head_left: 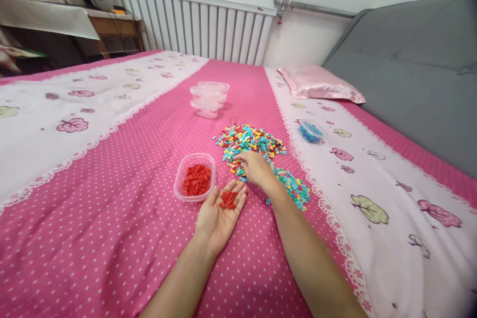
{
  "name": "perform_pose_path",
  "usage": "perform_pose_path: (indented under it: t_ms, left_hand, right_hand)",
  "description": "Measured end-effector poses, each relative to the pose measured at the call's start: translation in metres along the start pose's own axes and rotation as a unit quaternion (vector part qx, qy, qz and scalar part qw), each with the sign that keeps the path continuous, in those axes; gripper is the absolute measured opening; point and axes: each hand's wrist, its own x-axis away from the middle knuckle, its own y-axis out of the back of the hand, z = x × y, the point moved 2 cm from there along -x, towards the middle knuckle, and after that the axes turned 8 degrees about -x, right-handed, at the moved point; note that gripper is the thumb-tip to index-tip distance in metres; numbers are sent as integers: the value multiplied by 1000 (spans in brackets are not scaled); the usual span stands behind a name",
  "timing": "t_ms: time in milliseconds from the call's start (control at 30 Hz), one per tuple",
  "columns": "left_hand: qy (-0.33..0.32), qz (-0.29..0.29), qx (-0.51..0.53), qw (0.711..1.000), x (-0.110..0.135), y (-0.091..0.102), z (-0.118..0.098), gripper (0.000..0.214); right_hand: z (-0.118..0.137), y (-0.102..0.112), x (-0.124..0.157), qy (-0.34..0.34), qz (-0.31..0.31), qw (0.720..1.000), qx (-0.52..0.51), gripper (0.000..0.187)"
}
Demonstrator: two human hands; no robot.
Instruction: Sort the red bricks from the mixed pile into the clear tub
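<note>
Palm up, my left hand (pixel 213 221) carries a small heap of red toy building bricks (pixel 228 199) on its cupped fingers. Close beside it on the left stands a clear plastic box (pixel 179 194) partly filled with red bricks (pixel 197 180). My right hand (pixel 256 169) reaches down to the near edge of a mixed-colour brick pile (pixel 251 139), fingers pinched together. Whatever sits between those fingertips is too small to make out. Partly behind the right wrist lies a second, mostly turquoise brick pile (pixel 295 189).
Stacked clear plastic boxes (pixel 209 97) stand farther back on the pink dotted bedspread (pixel 149 159). To the right is a clear box of blue bricks (pixel 310 130). A pink pillow (pixel 320 83) lies by the grey headboard (pixel 410 54). A white radiator (pixel 197 25) lines the wall.
</note>
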Motion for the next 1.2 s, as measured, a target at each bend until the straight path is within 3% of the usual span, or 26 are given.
perform_pose_path:
  t_ms: [167,733,1200]
  left_hand:
    - [-1,-11,-1,1000,1,-1,0,42]
    - [-2,-6,-5,1000,1,-1,0,41]
    - [0,-8,-8,1000,2,-1,0,41]
  right_hand:
    - [-2,-8,-1,-12,8,1000,16,33]
    - [-5,-1,0,-72,12,997,1,15]
    - [-6,0,0,-41,13,999,-13,2]
